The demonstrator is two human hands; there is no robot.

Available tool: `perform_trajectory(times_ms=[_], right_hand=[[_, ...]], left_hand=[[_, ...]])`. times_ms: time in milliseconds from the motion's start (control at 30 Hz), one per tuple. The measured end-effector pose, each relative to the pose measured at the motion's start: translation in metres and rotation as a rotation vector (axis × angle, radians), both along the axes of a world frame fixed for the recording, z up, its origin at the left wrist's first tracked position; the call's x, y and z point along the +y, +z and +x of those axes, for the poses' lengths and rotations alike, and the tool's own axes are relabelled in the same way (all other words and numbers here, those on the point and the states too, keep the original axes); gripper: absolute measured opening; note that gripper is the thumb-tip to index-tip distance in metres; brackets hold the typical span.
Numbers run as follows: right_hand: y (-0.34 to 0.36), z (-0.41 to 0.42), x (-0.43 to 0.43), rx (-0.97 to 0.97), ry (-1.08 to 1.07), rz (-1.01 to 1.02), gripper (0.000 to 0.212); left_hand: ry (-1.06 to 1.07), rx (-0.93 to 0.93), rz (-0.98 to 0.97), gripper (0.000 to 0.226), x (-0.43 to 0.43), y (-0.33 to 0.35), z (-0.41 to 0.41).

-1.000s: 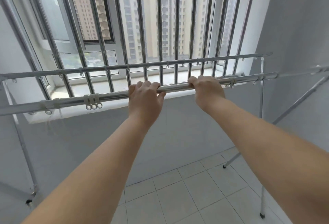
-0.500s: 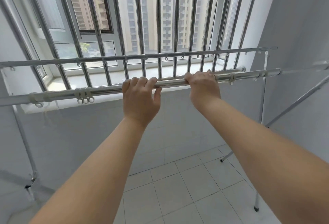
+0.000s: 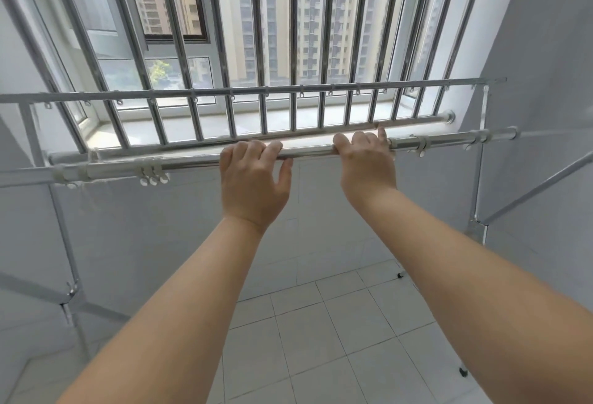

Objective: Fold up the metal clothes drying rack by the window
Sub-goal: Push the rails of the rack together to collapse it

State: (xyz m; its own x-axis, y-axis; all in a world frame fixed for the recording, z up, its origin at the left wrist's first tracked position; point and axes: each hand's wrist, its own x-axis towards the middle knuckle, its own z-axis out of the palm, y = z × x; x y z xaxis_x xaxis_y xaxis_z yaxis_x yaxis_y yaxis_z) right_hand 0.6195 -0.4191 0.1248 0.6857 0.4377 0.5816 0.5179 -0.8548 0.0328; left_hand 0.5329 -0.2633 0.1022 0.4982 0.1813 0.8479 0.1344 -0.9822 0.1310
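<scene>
Here two hands, left hand (image 3: 253,179) and right hand (image 3: 365,163), grip one near rail (image 3: 192,164) of two.

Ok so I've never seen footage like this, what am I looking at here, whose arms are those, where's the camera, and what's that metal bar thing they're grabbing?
The camera is worn on a person's head and looks forward and down, so the two bare arms reaching into the picture are the wearer's own. There is no robot. The left hand and the right hand both rest over the near rail, a shiny horizontal tube of a metal clothes drying rack. The fingers curl over its top; a full grip underneath cannot be seen. White plastic hanger clips sit on that rail. A second, thinner far rail with small hooks runs closer to the barred window, and slanted legs brace the frame at the sides. Below is a pale tiled floor, with no laundry in sight.
</scene>
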Motion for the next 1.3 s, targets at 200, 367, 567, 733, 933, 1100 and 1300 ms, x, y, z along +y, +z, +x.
perform_trajectory(times_ms=[200,367,567,733,933,1100,1300], right_hand=[[0.001,0.008,-0.001,0.011,0.004,-0.010,0.046],[0.007,0.003,-0.003,0.077,0.019,-0.044,0.047],[0.018,0.002,-0.011,0.191,0.059,-0.099,0.054],[0.019,0.001,-0.013,0.232,0.041,-0.156,0.061],[0.021,-0.004,-0.001,0.251,-0.067,-0.160,0.064],[0.013,-0.028,0.024,0.194,0.087,-0.027,0.061],[0.013,-0.053,0.063,0.152,0.258,-0.026,0.058]], left_hand=[[0.003,0.001,0.006,0.032,0.001,0.002,0.007],[-0.017,0.030,-0.005,0.032,0.001,0.005,0.001],[-0.061,0.184,-0.065,0.038,0.002,0.012,-0.006],[-0.037,0.423,0.047,0.058,0.009,0.016,-0.016],[0.015,0.412,0.115,0.054,0.032,0.021,-0.048],[0.117,0.403,0.083,0.051,0.056,0.022,-0.078],[0.251,0.453,0.023,0.052,0.085,0.026,-0.116]])
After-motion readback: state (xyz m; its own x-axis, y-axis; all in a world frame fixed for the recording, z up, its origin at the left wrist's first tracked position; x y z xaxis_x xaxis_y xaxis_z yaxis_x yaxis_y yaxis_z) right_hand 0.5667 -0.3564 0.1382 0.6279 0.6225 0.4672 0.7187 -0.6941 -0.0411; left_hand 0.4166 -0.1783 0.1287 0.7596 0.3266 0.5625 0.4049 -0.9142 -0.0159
